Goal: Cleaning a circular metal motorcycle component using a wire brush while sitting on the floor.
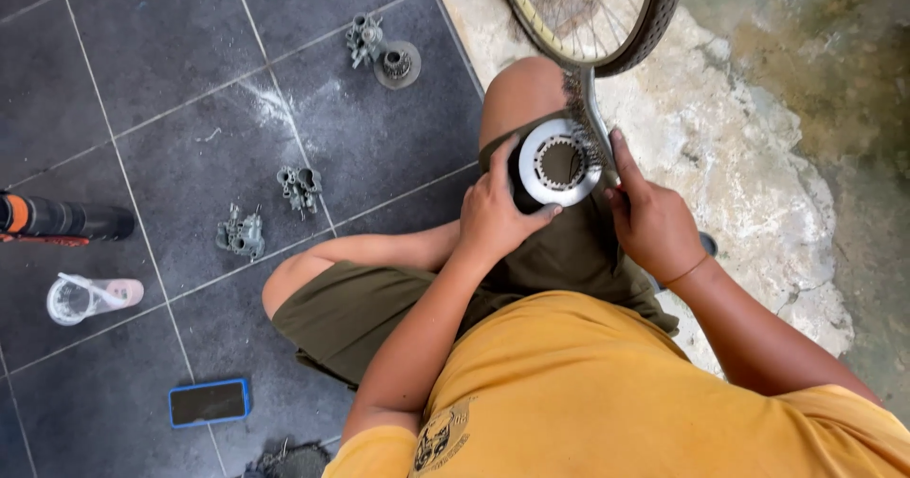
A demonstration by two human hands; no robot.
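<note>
I sit on the floor in a yellow shirt and olive shorts. My left hand (495,214) grips a round silvery metal ring with a toothed inner hole (557,162), held over my raised knee. My right hand (652,217) holds a wire brush (590,122), its bristles lying against the ring's right side and its thin handle running under the palm. A bicycle wheel (607,13) with spokes and a dark tyre stands just beyond the ring.
Several small grey metal parts (245,235) (300,186) (381,49) lie on the dark tiles. A blue-cased phone (209,402) lies near the left, a clear cup with a pink lid (87,297) further left, and a black and orange tool (57,220) at the edge. Rough pale concrete (758,156) lies to the right.
</note>
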